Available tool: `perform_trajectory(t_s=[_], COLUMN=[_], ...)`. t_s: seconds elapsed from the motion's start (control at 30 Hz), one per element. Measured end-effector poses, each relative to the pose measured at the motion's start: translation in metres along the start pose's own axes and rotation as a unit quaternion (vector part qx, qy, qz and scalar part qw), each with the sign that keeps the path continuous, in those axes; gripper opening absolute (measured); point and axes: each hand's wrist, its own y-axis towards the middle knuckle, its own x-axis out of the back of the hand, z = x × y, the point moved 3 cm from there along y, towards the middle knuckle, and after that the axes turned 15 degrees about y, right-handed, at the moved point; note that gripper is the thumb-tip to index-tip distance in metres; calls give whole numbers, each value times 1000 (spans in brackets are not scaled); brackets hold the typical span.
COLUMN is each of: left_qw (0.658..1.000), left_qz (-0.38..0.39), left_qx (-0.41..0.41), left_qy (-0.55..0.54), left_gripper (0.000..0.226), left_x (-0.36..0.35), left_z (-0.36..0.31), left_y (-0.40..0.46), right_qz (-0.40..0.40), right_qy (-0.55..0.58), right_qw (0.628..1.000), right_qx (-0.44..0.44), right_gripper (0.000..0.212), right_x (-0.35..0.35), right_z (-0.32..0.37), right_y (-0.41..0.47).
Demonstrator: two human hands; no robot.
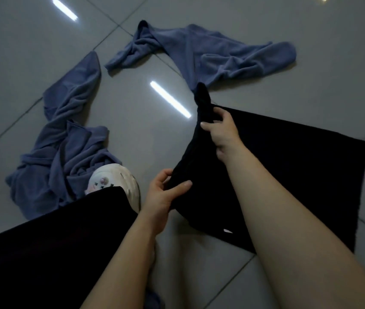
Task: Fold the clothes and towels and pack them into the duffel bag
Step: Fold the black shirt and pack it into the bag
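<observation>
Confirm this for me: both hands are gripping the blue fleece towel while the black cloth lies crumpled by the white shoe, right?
Swapped. The head view shows the left hand and right hand gripping the black cloth; the blue fleece towel lies crumpled by the white shoe.

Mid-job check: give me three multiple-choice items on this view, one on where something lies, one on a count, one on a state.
1. Where does the white shoe sit?
A. Beside the nearer blue towel
B. On the black garment
C. Against the farther blue towel

2. How many blue towels lie on the floor?
A. One
B. Two
C. Four

3. What is the state of the black garment?
A. Folded small and left alone
B. Held in both hands
C. Packed in a bag

Answers:
1 A: the shoe touches the nearer blue towel.
2 B: a farther blue towel lies apart.
3 B: left hand and right hand each keep a grip on its edge.
</observation>
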Motion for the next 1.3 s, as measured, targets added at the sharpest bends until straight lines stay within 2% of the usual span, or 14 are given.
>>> perform_trajectory(t_s=[0.13, 0.23, 0.4, 0.53, 0.6, 0.67, 0.7, 0.77, 0.83, 0.87, 0.93, 1.03, 1.2, 1.3], left_qw=[981, 924, 882, 849, 804, 748, 745, 814, 883, 894, 903, 909, 926, 944], left_qz=[127, 234, 270, 326, 395, 446, 440, 331, 122, 23, -84, -100, 29, 26], left_qx=[-18, -73, -125, -80, -7, 18, 2, -60, -103, -116, -97, 0, 71, 121], left_qy=[148, 294, 366, 408, 444, 490, 501, 473, 441, 431, 411, 405, 370, 306], left_gripper=[42, 47, 42, 60, 70, 63, 53, 23, 12, 15, 18, 35, 19, 13], left_x=[-67, -127, -203, -245, -257, -257, -253, -240, -216, -202, -174, -137, -130, -126], left_z=[-9, -3, 15, 38, 53, 64, 69, 71, 69, 69, 67, 71, 79, 80], left_y=[-9, -21, -37, -45, -52, -60, -60, -53, -39, -31, -22, -17, -30, -39], right_qz=[37, 35, -51, -144, -209, -274, -297, -321, -326, -327, -331, -330, -276, -280], right_qy=[141, 187, 245, 193, 131, 11, -44, -118, -171, -191, -219, -241, -225, -156], right_qw=[989, 981, 968, 970, 969, 962, 954, 939, 930, 926, 918, 910, 925, 941], right_qx=[-32, -25, 35, 38, 13, 5, 9, 28, 20, 6, -19, -66, -133, -109], right_gripper=[31, 31, 33, 49, 51, 49, 49, 50, 51, 51, 55, 57, 42, 40], right_x=[85, 161, 261, 309, 328, 342, 345, 344, 336, 333, 327, 322, 311, 307], right_z=[39, 57, 59, 50, 42, 36, 33, 25, 8, -3, -25, -46, -47, -44], right_y=[-24, -48, -71, -72, -71, -74, -79, -94, -113, -123, -141, -159, -176, -190])
